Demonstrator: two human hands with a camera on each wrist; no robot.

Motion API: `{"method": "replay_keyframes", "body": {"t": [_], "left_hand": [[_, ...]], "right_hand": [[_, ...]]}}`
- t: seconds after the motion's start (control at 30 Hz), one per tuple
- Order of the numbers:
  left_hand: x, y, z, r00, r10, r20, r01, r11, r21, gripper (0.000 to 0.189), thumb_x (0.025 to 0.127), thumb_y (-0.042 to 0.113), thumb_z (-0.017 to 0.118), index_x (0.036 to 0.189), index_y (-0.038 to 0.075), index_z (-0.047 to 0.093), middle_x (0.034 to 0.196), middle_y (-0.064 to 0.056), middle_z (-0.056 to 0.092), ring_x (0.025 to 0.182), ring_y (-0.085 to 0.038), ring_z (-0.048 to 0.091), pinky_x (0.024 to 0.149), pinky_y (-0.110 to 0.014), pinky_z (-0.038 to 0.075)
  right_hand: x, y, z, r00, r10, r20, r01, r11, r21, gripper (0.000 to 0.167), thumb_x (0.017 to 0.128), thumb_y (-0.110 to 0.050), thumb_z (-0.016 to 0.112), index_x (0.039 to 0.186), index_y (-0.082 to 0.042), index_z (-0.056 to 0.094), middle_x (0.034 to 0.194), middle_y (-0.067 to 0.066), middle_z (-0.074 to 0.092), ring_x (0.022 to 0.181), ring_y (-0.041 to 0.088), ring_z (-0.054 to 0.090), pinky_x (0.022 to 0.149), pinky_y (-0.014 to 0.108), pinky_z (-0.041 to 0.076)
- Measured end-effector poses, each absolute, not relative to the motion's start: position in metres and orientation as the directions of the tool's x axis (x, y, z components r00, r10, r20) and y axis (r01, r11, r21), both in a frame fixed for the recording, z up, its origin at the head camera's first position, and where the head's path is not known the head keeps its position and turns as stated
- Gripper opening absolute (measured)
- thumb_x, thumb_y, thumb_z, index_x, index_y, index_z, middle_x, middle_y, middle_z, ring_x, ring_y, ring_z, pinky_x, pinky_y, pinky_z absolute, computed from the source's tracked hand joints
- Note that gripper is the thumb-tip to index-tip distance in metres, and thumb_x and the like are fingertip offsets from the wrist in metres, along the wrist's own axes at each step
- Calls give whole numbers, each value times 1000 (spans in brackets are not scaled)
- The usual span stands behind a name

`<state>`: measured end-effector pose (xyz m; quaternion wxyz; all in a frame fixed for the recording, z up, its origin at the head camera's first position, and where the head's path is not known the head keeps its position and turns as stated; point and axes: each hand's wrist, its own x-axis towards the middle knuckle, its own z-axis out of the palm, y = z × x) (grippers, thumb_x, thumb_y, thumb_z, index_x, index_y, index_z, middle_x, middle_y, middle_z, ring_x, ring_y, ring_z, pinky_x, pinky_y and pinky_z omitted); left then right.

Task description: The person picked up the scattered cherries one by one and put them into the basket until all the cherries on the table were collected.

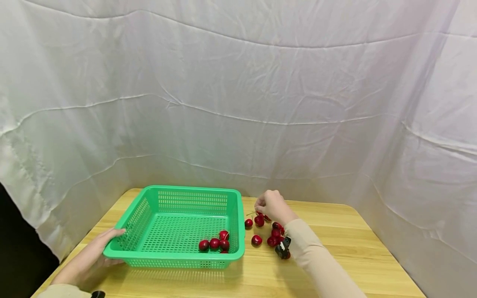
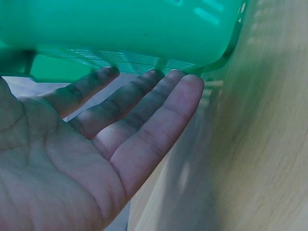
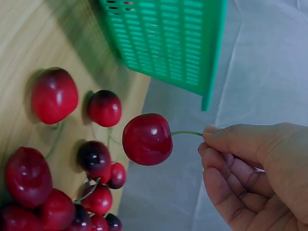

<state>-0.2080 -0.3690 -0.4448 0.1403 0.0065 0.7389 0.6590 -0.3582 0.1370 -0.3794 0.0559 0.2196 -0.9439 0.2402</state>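
Observation:
A green plastic basket (image 1: 172, 255) with slotted walls stands on the table, several cherries (image 1: 214, 243) in its near right corner. At its left end my left hand (image 1: 97, 248) holds the rim, thumb on top and fingers below. The left wrist view shows those fingers (image 2: 144, 120) nearly straight against the basket's underside; the thumb is hidden there. To the right of the basket, my right hand (image 1: 273, 205) pinches a cherry (image 3: 147, 139) by its green stem (image 3: 186, 132), between thumb and forefinger. This cherry hangs over the loose ones.
Loose cherries (image 1: 256, 240) lie on the wooden table (image 1: 335, 240) right of the basket, several clustered under my right wrist. A pale fabric curtain (image 1: 238, 103) encloses the table at the back and sides.

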Motion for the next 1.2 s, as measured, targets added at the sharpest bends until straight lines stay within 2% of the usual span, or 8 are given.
{"method": "replay_keyframes", "body": {"t": [0.23,0.43,0.6,0.9,1.2], "left_hand": [[-210,-368,-445,-962,171,-213,-188,149,971,65,117,35,32,156,-15,16,123,-1,60,105,-10,67,93,-35,62],[-211,-369,-446,-962,167,-215,-190,153,970,71,117,35,33,160,-16,9,130,-3,58,107,-9,65,94,-37,62],[-211,-370,-447,-961,181,-211,-186,144,972,70,117,34,33,159,-17,9,129,-3,59,108,-10,66,94,-37,62],[-211,-369,-446,-962,177,-208,-183,149,972,70,117,34,33,158,-17,10,127,-4,60,107,-13,67,92,-37,62],[-212,-369,-446,-962,174,-211,-188,144,972,69,117,34,34,157,-18,12,124,-5,62,106,-13,67,92,-37,63]], "right_hand": [[-352,135,-366,-882,-403,244,-471,779,-414,14,97,-7,78,84,-9,82,77,-2,78,67,5,65,68,28,58],[-345,128,-356,-860,-429,278,-510,756,-410,9,97,-9,78,89,-7,83,83,1,81,75,8,72,78,35,64],[-337,122,-348,-840,-452,300,-541,737,-406,9,97,-8,78,89,-8,83,85,2,81,76,8,73,77,34,64],[-324,109,-336,-790,-512,338,-613,688,-389,8,97,-8,78,91,-6,83,83,1,80,72,4,68,70,24,60],[-310,96,-330,-758,-551,350,-652,662,-371,8,98,-7,77,92,-4,83,85,2,80,74,7,71,71,23,61]]}}
